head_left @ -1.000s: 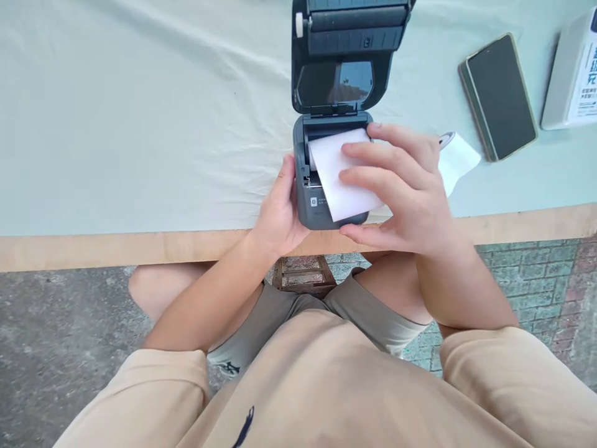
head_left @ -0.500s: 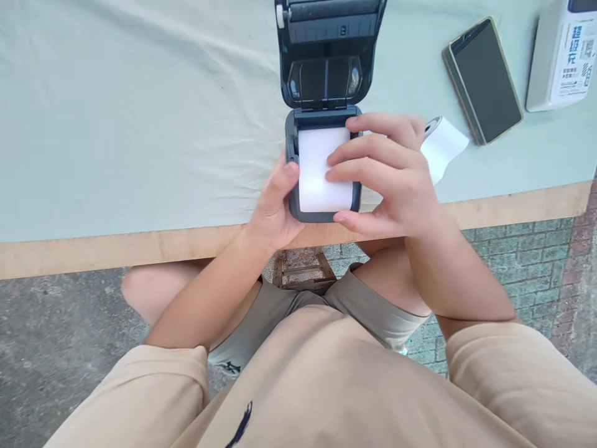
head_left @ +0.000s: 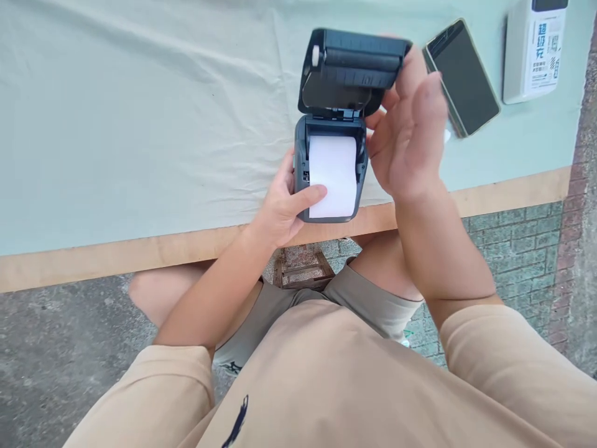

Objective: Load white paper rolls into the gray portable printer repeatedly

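Note:
A small dark label printer (head_left: 332,219) is held above the table's front edge, its hinged lid (head_left: 357,59) raised. White paper (head_left: 333,168) fills the bay inside. My left hand (head_left: 286,202) grips the printer's left side, with the thumb lying on the paper. My right hand (head_left: 408,130) is behind and beside the lid's right side, fingers bent around its back and thumb sticking up. Part of those fingers is hidden by the lid.
Right of my right hand lies a phone (head_left: 464,74) on the pale cloth (head_left: 140,124). Beyond it stands a white box-shaped device (head_left: 529,56) with a printed label. A sliver of white paper (head_left: 448,135) shows behind my right wrist. The wooden table edge (head_left: 186,249) runs in front of me.
My right hand has left the paper and moved up to the lid, which now tilts further toward me. My left thumb has shifted from the printer's rim onto the paper.

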A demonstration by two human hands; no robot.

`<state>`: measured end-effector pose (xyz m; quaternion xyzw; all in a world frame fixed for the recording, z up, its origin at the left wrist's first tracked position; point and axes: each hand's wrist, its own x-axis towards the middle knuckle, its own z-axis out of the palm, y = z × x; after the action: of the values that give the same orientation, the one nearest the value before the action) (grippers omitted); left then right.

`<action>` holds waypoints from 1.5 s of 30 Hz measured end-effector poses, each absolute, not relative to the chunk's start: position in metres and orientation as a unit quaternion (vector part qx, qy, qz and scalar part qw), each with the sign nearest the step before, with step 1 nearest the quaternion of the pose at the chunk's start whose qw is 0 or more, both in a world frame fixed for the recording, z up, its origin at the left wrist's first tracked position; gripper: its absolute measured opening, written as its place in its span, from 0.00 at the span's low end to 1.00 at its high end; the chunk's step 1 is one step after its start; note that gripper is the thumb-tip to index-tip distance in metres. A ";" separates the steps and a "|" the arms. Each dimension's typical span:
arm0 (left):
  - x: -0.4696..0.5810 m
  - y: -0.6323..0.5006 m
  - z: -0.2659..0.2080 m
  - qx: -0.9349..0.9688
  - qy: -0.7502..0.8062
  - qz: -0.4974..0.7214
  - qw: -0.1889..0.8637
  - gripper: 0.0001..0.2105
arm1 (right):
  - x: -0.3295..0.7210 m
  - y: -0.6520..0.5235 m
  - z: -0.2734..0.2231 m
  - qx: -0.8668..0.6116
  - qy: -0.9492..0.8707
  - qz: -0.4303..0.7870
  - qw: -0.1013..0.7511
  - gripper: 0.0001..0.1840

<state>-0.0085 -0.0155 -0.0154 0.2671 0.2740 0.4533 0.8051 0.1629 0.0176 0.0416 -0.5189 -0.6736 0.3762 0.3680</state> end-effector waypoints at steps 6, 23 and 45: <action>-0.010 -0.018 -0.009 0.269 0.276 0.451 0.805 0.22 | 0.159 0.010 0.032 -0.468 -0.569 0.474 0.483 0.27; -0.006 -0.014 0.009 0.168 0.276 0.447 0.834 0.19 | 0.165 0.009 0.034 -0.452 -0.586 0.545 0.393 0.26; -0.003 -0.007 -0.005 0.208 0.329 0.433 0.814 0.18 | 0.175 0.008 0.057 -0.518 -0.608 -0.001 0.601 0.23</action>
<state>-0.0028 -0.0072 -0.0047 0.2075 0.3285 0.4326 0.8135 0.1750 0.0079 0.0571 -0.5185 -0.6083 -0.0007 0.6009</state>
